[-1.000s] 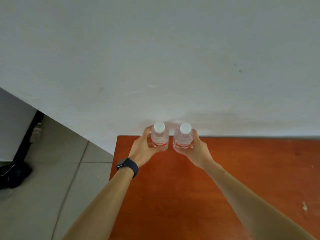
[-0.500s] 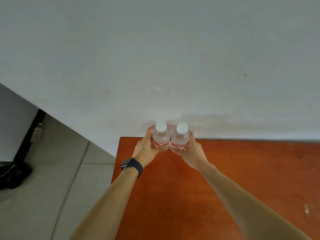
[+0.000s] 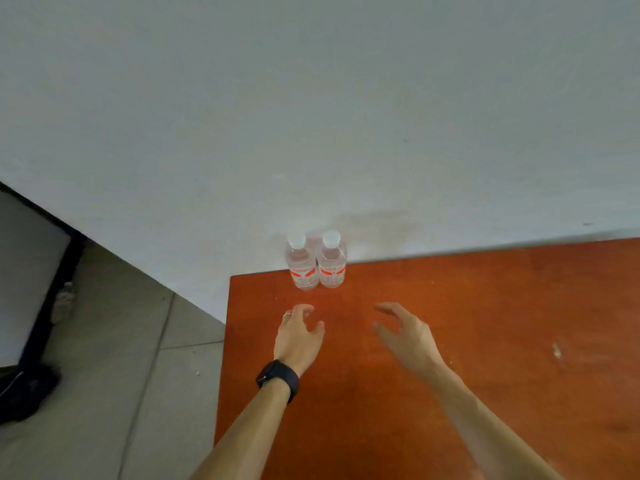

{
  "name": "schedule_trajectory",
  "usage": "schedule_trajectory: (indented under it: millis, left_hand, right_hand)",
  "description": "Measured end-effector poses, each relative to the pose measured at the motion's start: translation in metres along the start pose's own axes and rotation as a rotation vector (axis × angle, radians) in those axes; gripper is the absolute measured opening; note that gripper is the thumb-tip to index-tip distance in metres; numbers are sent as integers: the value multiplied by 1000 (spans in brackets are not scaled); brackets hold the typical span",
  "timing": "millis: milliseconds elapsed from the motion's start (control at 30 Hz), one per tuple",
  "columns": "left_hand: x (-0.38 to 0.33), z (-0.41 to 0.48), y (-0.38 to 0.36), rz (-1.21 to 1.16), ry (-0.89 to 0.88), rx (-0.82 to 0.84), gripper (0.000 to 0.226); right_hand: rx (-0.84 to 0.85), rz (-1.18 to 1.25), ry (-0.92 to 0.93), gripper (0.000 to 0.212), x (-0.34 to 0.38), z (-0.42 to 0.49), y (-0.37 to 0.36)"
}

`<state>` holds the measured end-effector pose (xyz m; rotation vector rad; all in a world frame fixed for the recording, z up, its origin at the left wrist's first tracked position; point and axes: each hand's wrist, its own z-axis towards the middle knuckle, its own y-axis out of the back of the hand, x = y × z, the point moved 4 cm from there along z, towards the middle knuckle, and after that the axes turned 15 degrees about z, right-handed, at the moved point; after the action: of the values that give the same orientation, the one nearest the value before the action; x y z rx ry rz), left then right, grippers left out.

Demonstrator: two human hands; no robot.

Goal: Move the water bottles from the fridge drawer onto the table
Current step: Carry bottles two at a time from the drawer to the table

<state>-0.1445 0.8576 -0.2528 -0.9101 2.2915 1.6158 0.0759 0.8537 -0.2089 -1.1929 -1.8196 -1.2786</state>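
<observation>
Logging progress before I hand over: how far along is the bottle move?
Done: the left bottle and the right bottle stand upright, side by side, on the table by the wall. In hand: nothing; the left hand and the right hand hover open, clear of both bottles. Left: the fridge drawer is out of view, so remaining bottles cannot be judged.

No legible text on bottle labels point(image 3: 331, 270).
</observation>
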Motion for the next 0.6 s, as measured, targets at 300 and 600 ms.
schedule_trajectory:
  millis: [300, 600]
  left_hand:
    - [-121, -114, -79, 348, -463, 158, 31]
    - [-289, -337, -216, 649, -1054, 152, 32]
  right_hand:
    - [-206, -129, -10, 21, -89, -175, 123]
    - [-727, -169, -221, 27, -202, -426, 275]
